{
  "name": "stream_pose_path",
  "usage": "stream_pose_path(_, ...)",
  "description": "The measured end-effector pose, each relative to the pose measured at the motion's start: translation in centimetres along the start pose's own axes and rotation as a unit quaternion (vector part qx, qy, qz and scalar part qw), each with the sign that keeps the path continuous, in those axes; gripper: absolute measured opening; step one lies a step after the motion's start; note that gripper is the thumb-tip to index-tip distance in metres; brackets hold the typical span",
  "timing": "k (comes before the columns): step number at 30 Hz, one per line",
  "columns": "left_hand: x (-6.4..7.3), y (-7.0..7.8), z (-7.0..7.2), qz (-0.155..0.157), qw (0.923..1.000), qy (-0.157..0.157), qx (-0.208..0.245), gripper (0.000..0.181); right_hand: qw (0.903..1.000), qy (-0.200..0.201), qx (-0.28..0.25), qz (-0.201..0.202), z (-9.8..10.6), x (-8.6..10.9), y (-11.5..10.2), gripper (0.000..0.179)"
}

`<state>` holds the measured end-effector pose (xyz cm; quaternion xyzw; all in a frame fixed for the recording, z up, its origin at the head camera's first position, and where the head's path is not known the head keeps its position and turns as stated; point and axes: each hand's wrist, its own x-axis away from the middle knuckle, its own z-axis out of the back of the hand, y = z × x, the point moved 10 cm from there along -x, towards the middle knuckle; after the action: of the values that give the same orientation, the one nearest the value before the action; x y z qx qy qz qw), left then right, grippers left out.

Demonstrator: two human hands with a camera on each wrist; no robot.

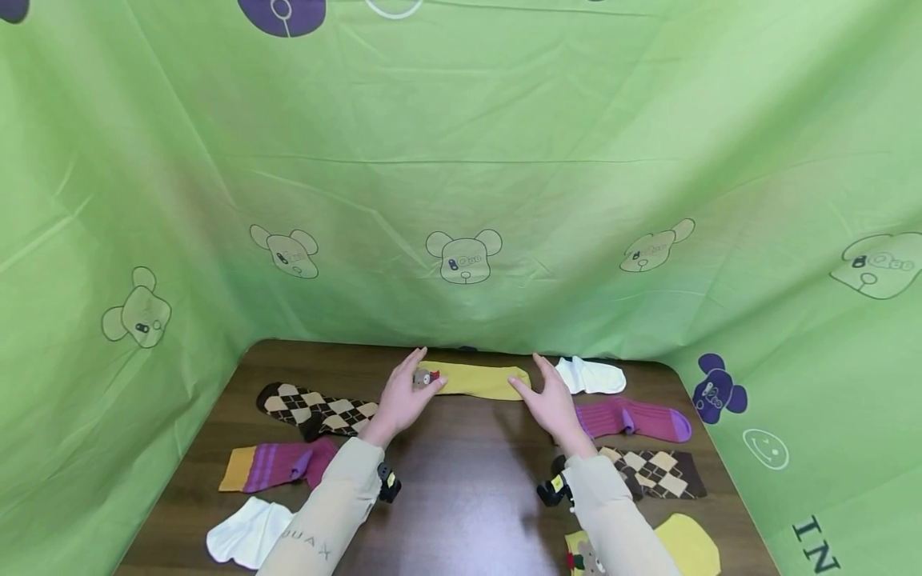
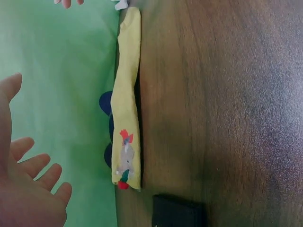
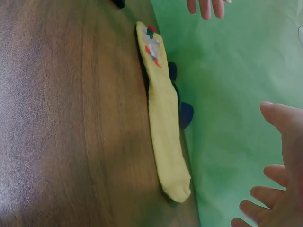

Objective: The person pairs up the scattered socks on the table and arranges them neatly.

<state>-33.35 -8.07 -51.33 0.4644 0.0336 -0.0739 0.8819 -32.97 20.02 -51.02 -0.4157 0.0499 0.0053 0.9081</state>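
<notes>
A yellow sock (image 1: pixel 475 380) with a bear pattern at its left end lies lengthwise along the table's back edge. Over its patterned end, my left hand (image 1: pixel 405 398) is spread with the thumb apart from the fingers. My right hand (image 1: pixel 553 402) hovers the same way by the plain end. Both wrist views show the yellow sock (image 2: pixel 127 94) flat on the wood, with a gap between it and the left hand (image 2: pixel 33 189) and the right hand (image 3: pixel 279 179). Neither hand holds anything.
On the left lie an argyle sock (image 1: pixel 291 406), a purple sock with a yellow cuff (image 1: pixel 262 468) and a white sock (image 1: pixel 248 532). On the right are a white sock (image 1: pixel 591 376), a purple sock (image 1: pixel 648 422), an argyle sock (image 1: pixel 666 474) and a yellow sock (image 1: pixel 687 544). Green cloth (image 1: pixel 461 192) surrounds the table.
</notes>
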Motion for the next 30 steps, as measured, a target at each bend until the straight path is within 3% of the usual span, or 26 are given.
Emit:
stream_pose_path(21,2.1,1.9,-1.1,-0.038,0.9992,-0.014,-0.001,0.083,0.9994,0.0,-0.032,-0.009,3.1,2.6,-1.1,0.086)
stream_pose_path(30,3.1,3.0,-1.8,-0.065,0.9979,-0.008,0.004,0.081,0.9993,0.015,-0.023,-0.027,5.0,4.3,0.1,0.082)
